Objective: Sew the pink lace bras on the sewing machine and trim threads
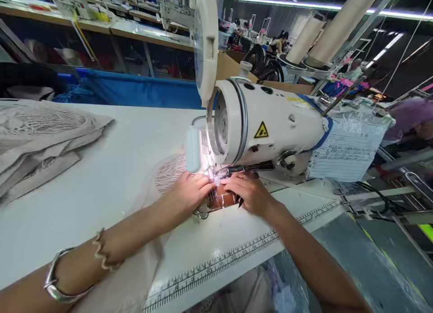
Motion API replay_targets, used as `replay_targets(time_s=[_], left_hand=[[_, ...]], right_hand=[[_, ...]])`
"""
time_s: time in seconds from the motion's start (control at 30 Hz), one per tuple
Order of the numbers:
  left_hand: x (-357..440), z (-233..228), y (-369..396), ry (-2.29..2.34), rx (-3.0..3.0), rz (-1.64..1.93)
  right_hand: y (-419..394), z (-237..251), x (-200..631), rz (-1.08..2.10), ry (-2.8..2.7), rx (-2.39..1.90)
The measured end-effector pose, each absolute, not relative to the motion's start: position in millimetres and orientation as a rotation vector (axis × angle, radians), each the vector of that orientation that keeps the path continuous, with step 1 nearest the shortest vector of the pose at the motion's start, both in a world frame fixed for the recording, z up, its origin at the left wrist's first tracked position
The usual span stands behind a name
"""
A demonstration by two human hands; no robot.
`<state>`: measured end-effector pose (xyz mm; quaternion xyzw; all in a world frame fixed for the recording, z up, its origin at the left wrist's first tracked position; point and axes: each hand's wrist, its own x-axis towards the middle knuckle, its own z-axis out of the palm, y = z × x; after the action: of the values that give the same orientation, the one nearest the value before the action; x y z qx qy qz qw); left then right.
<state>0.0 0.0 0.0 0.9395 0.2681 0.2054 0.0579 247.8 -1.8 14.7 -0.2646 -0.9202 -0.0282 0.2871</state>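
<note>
A white sewing machine (270, 121) stands on the table, its needle area lit brightly. Pale beige sheer fabric with a lacy, stringy pattern (169, 173) runs under the needle area and drapes left toward the table's front edge. My left hand (192, 191) lies at the left of the needle, fingers together and pinching the fabric's edge. Just right of the needle, my right hand (250, 193) has its fingertips close to the work. A small dark pointed tool (241, 202) sticks out below its curled fingers; the rest is hidden by the palm.
Stacked beige fabric pieces (43, 141) lie on the left of the white table (135, 128). A printed ruler strip (223, 259) follows the front edge. Thread cones (304, 40) stand behind the machine, above a handwritten sheet (345, 146). A blue cloth bin (142, 89) lies beyond the table.
</note>
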Motion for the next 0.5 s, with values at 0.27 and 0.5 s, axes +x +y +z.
replay_targets(time_s=[0.27,0.5], left_hand=[[3.0,5.6,-0.5,0.863,2.810,0.624],[2.4,3.5,-0.3,0.865,2.907,0.590]], right_hand=[[-3.7,12.1,248.5,-0.026,-2.513,-0.805],[-2.7,12.4,248.2,-0.043,-2.548,-0.804]])
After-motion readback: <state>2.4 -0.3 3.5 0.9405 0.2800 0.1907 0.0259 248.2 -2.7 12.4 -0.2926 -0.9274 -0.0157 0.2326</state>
